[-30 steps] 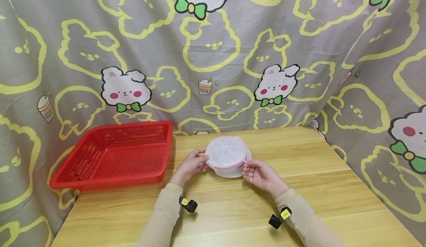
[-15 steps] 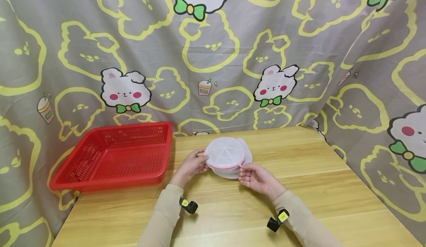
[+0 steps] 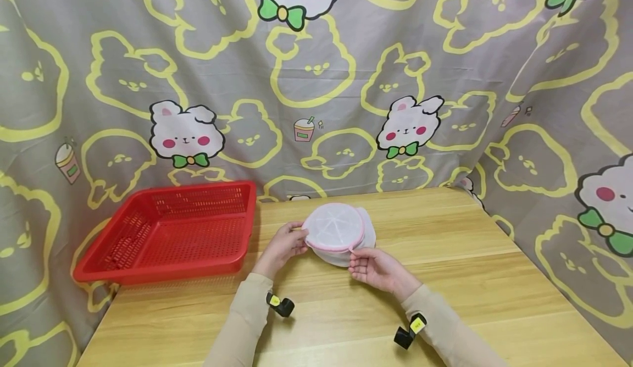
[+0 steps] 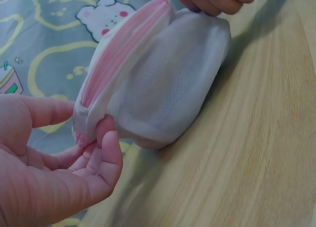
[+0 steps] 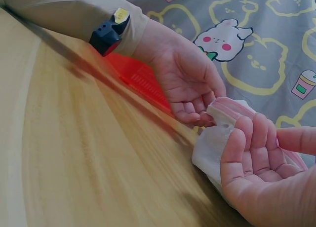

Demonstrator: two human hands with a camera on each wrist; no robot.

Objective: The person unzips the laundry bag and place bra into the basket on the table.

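Observation:
A round white mesh laundry bag [image 3: 333, 225] with a pink zipper [image 4: 121, 52] around its top stands on the wooden table. My left hand [image 3: 285, 247] pinches the bag's left edge, thumb above and fingers below, at one end of the zipper. On the near right side, my right hand [image 3: 379, 269] pinches the small zipper pull, its other fingers curled. In the left wrist view, the mesh side [image 4: 168, 84] bulges out below the zipper. My right hand [image 5: 269, 170] hides much of the bag in the right wrist view.
A red perforated plastic basket [image 3: 198, 243] stands at the table's left. A grey curtain [image 3: 341, 76] with cartoon prints hangs behind and beside the table. Bare wooden tabletop [image 3: 470, 257] lies to the right of the bag.
My right hand has moved left and nearer along the bag's rim with the zipper pull. The left hand has stayed on the left edge; more of the bag's far-right side shows.

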